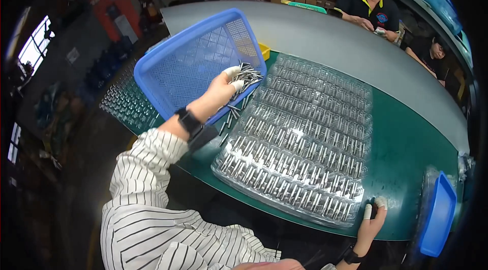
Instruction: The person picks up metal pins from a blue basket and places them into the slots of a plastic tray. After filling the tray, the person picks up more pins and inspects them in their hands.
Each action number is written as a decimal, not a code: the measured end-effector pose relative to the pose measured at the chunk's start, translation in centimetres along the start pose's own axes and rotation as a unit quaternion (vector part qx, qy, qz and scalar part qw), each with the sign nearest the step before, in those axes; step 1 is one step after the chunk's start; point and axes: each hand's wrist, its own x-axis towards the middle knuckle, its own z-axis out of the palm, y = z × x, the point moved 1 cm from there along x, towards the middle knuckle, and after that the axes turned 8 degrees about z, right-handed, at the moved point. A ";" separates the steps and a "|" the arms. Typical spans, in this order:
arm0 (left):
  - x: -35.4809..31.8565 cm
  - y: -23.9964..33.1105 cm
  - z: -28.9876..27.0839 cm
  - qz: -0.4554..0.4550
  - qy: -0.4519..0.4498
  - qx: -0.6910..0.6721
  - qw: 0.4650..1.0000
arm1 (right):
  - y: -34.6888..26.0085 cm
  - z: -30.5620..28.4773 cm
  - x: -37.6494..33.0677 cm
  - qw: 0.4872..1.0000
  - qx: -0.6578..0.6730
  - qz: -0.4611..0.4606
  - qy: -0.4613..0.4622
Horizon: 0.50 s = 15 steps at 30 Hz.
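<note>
My left hand (222,88), with white covers on its fingertips, reaches over the near right corner of a blue plastic basket (145,79). Its fingers curl around part of a heap of short metal pins (247,78); the heap hides some fingertips. Several loose pins (232,113) lie beside the basket. To the right, a clear plastic tray (305,130) holds many pins in rows. Past its near right corner, my right hand (372,221) touches the green tabletop, thumb and finger apart, with nothing visible between them.
A blue shallow bin (439,214) stands at the right end of the green table (399,140). Another clear tray (129,98) sits left of the basket, and a yellow container (264,51) behind it. Two people (370,11) work beyond the grey partition (325,36).
</note>
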 end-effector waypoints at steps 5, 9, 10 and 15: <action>3.9 -3.4 1.3 0.009 -0.112 0.240 0.964 | 1.0 -3.1 0.9 1.000 -0.006 -0.029 -0.001; 2.2 -1.9 5.7 -0.015 -0.134 0.517 0.845 | 2.1 -5.5 1.4 1.000 -0.012 -0.016 -0.015; 1.8 -1.4 6.6 -0.011 -0.112 0.524 0.844 | 2.3 -5.8 1.5 1.000 -0.004 -0.012 -0.013; 0.2 -0.1 8.5 0.007 -0.061 0.543 0.837 | 3.1 -7.1 1.4 1.000 0.012 -0.007 0.006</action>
